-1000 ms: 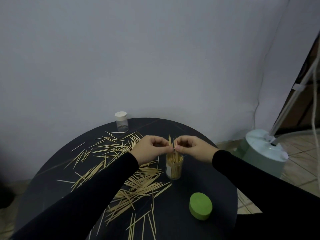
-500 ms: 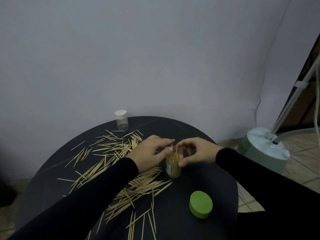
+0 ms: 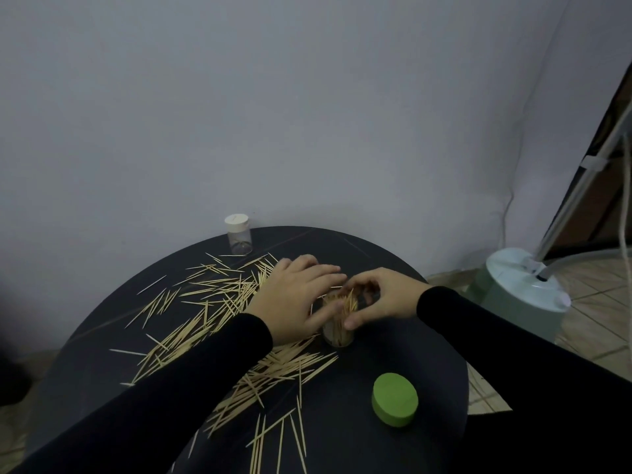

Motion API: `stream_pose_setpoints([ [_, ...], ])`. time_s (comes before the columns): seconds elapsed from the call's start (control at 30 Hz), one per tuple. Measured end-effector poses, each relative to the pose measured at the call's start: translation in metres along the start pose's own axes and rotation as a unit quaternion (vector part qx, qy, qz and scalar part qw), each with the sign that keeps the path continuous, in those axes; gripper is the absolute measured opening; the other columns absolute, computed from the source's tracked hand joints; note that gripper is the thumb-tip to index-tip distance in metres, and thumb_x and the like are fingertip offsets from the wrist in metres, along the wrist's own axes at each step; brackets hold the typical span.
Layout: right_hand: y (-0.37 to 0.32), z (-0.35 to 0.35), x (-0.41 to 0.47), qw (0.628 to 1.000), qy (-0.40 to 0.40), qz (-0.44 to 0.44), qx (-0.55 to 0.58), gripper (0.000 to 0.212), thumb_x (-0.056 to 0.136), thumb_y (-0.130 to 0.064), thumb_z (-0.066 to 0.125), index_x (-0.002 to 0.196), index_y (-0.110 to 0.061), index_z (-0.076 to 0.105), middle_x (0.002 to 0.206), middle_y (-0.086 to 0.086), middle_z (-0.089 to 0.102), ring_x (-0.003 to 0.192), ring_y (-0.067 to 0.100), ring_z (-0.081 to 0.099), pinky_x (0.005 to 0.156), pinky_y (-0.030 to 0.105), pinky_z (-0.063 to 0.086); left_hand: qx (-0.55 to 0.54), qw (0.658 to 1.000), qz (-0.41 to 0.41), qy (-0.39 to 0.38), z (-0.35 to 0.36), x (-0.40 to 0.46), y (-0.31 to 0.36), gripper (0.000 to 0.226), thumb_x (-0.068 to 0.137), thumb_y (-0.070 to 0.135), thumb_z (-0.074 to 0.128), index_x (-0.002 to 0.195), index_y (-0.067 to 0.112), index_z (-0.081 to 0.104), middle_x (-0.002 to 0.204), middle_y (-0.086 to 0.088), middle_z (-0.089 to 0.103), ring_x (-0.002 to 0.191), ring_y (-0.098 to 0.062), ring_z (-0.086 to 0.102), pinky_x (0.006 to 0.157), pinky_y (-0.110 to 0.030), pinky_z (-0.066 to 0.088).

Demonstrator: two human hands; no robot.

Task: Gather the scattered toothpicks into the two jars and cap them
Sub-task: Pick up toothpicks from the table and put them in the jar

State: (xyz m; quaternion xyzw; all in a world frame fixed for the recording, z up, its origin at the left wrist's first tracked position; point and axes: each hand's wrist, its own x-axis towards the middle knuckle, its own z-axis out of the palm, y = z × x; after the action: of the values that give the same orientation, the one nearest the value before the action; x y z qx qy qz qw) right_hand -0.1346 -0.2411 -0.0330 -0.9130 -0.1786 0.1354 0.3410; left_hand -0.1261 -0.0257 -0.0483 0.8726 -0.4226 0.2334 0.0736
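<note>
On the round black table (image 3: 393, 354) an uncapped jar (image 3: 338, 328) stands upright, packed with toothpicks. The right hand (image 3: 383, 299) curls round the jar, thumb against its side and fingers arched over the mouth. The left hand (image 3: 297, 299) lies beside it with fingers stretched out nearly straight, thumb touching the jar's other side. Loose toothpicks (image 3: 212, 313) lie scattered across the table to the left and in front. A green lid (image 3: 395, 399) rests nearer the table's front edge. At the far edge stands a second, white-capped jar (image 3: 238, 233).
</note>
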Motion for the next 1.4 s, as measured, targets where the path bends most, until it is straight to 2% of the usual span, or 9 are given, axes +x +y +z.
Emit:
stream_pose_setpoints([
  [0.1,-0.001,-0.001,0.001,1.000,0.003,-0.004,-0.026,0.049,0.069,-0.044,0.081,0.111,-0.030,0.060,0.100,-0.013,0.061,0.093,0.005,0.057,0.079,0.026,0.051,0.051,0.998,-0.002,0.028,0.000,-0.006,-0.003,0.053,0.094,0.057,0.031,0.127,0.026,0.059,0.126,0.008,0.062,0.111,-0.018,0.053,0.085,-0.037,0.041],
  [0.2,-0.003,0.000,0.000,1.000,0.003,-0.011,-0.024,0.035,0.070,-0.038,0.082,0.098,-0.032,0.060,0.085,-0.016,0.058,0.075,-0.006,0.054,0.062,0.011,0.040,0.061,0.996,0.042,-0.047,0.002,-0.011,-0.003,0.065,0.093,0.066,0.019,0.138,0.028,0.047,0.142,0.005,0.049,0.126,-0.022,0.045,0.095,-0.044,0.039],
  [0.37,-0.004,0.001,0.001,1.000,0.001,-0.020,-0.011,0.039,0.073,-0.035,0.080,0.106,-0.031,0.059,0.101,-0.013,0.063,0.091,0.001,0.058,0.076,0.016,0.046,-0.027,0.994,0.003,-0.104,0.004,-0.006,0.009,0.072,0.089,0.070,0.021,0.151,0.035,0.013,0.158,0.010,0.017,0.140,-0.015,0.015,0.111,-0.040,0.020],
  [0.57,-0.005,0.001,0.004,0.999,0.005,-0.006,-0.046,0.033,0.071,-0.041,0.080,0.094,-0.030,0.060,0.092,-0.012,0.058,0.084,0.008,0.054,0.070,0.022,0.042,-0.001,0.998,0.054,-0.020,-0.002,-0.002,0.000,0.050,0.092,0.060,0.033,0.121,0.033,0.063,0.143,0.005,0.047,0.129,-0.021,0.039,0.097,-0.044,0.038],
  [0.8,-0.012,0.001,0.005,0.997,-0.004,0.012,-0.079,0.041,0.068,-0.046,0.081,0.098,-0.029,0.058,0.089,-0.015,0.055,0.077,0.002,0.049,0.063,0.017,0.036,-0.030,0.998,0.031,0.047,0.001,-0.016,-0.015,0.037,0.090,0.050,0.046,0.113,0.030,0.067,0.129,0.009,0.059,0.117,-0.017,0.047,0.089,-0.039,0.040],
  [0.93,-0.017,0.003,0.007,0.995,-0.004,0.014,-0.100,0.040,0.069,-0.045,0.081,0.096,-0.028,0.057,0.089,-0.013,0.054,0.077,0.003,0.050,0.062,0.017,0.037,0.029,0.996,0.083,0.014,0.005,-0.021,-0.016,0.040,0.092,0.050,0.044,0.122,0.030,0.063,0.132,0.007,0.058,0.118,-0.019,0.048,0.088,-0.040,0.041],
  [1.07,-0.019,-0.001,0.008,0.980,-0.038,0.059,-0.186,0.061,0.064,-0.052,0.082,0.115,-0.030,0.056,0.105,-0.013,0.057,0.096,0.006,0.051,0.086,0.026,0.040,0.020,0.998,0.053,0.007,0.004,-0.021,-0.012,0.046,0.094,0.052,0.038,0.129,0.029,0.057,0.136,0.007,0.054,0.122,-0.019,0.046,0.093,-0.039,0.038],
  [1.2,-0.014,-0.003,0.018,0.953,-0.034,0.097,-0.285,0.062,0.076,-0.041,0.077,0.131,-0.031,0.049,0.120,-0.007,0.057,0.115,0.015,0.050,0.104,0.039,0.031,-0.054,0.994,-0.096,0.017,0.001,-0.023,-0.014,0.055,0.094,0.056,0.025,0.131,0.029,0.055,0.130,0.010,0.055,0.121,-0.014,0.042,0.098,-0.037,0.035],
  [1.4,-0.005,0.013,0.039,0.937,0.074,0.071,-0.334,0.041,0.094,-0.033,0.056,0.135,-0.031,0.049,0.132,-0.003,0.053,0.121,0.019,0.049,0.109,0.045,0.027,-0.015,0.970,-0.143,-0.195,-0.005,-0.034,-0.032,0.045,0.090,0.058,0.046,0.130,0.038,0.052,0.130,0.015,0.047,0.117,-0.006,0.036,0.101,-0.028,0.033],
])
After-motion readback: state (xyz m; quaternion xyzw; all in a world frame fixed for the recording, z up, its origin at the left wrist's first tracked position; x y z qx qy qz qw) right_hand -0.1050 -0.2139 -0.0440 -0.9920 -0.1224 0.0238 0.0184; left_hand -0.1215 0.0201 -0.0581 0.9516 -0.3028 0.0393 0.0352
